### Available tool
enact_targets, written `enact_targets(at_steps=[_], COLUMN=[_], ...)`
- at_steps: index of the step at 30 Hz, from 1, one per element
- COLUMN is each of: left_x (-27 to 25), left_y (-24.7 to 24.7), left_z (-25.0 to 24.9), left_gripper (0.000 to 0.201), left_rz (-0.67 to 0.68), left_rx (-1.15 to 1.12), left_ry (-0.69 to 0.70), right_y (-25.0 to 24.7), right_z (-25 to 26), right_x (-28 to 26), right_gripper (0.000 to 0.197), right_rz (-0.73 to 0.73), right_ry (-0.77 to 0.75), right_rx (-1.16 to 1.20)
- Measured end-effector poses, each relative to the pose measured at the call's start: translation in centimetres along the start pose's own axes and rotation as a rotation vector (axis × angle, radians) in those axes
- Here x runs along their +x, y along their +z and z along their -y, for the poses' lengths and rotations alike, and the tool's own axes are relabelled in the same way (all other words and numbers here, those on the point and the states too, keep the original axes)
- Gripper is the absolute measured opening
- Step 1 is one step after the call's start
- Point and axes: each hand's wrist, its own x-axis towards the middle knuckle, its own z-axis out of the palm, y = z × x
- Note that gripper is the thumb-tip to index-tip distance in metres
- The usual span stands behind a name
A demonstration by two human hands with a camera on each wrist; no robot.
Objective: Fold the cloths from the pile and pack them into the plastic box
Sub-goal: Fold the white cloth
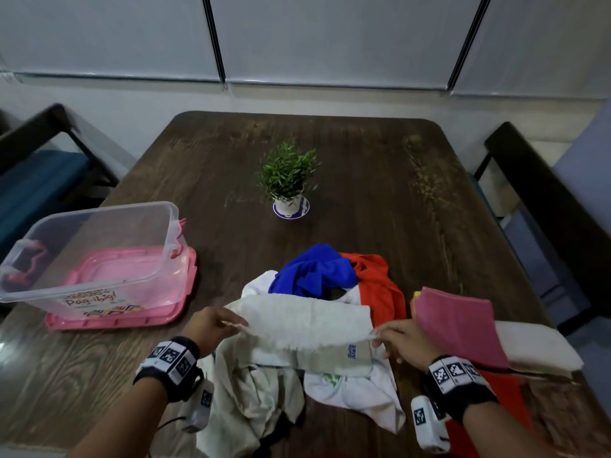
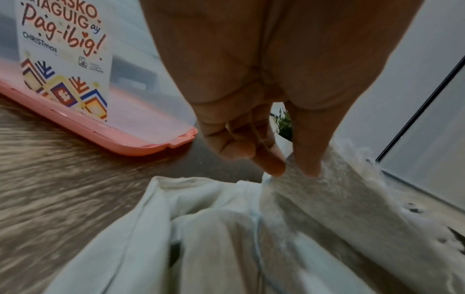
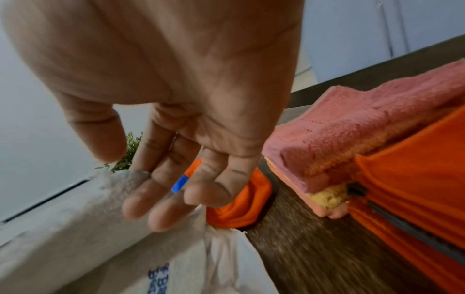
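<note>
A grey-white towel [image 1: 304, 320] hangs stretched between my two hands above the cloth pile [image 1: 317, 279]. My left hand [image 1: 216, 325] pinches its left corner; thumb and forefinger nip the towel [image 2: 334, 179] in the left wrist view. My right hand [image 1: 398, 338] pinches the right corner, fingers curled on the towel [image 3: 100, 214]. The pile holds a blue cloth [image 1: 314, 269], an orange cloth [image 1: 380, 282] and white cloths [image 1: 353, 391]. The clear plastic box [image 1: 99, 256] stands at the left on its pink lid [image 1: 109, 320], open and with nothing in it.
Folded pink cloths [image 1: 459, 322] lie on a folded white towel [image 1: 542, 348] at the right, with an orange cloth [image 3: 415, 189] beside them. A small potted plant [image 1: 289, 180] stands mid-table. Dark chairs flank the wooden table [image 1: 380, 180].
</note>
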Motion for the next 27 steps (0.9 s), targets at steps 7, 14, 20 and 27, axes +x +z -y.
enact_targets(at_steps=[7, 14, 20, 27], left_x=[-0.8, -0.5, 0.9, 4.2], left_y=[1.8, 2.7, 2.8, 3.0], left_z=[2.4, 1.4, 1.4, 0.4], left_gripper=[0.032, 0.03, 0.027, 0.028], left_rz=[0.028, 0.103, 0.099, -0.04], left_rx=[0.163, 0.312, 0.265, 0.099], left_ry=[-0.114, -0.145, -0.197, -0.195], right_y=[1.4, 2.7, 3.2, 3.1], right_z=[-1.7, -2.3, -2.2, -1.7], right_x=[-0.3, 0.1, 1.3, 4.1], right_gripper=[0.015, 0.011, 0.006, 0.028], right_rz=[0.075, 0.155, 0.138, -0.058], right_ry=[-0.007, 0.035, 0.029, 0.044], right_rx=[-0.149, -0.326, -0.364, -0.247])
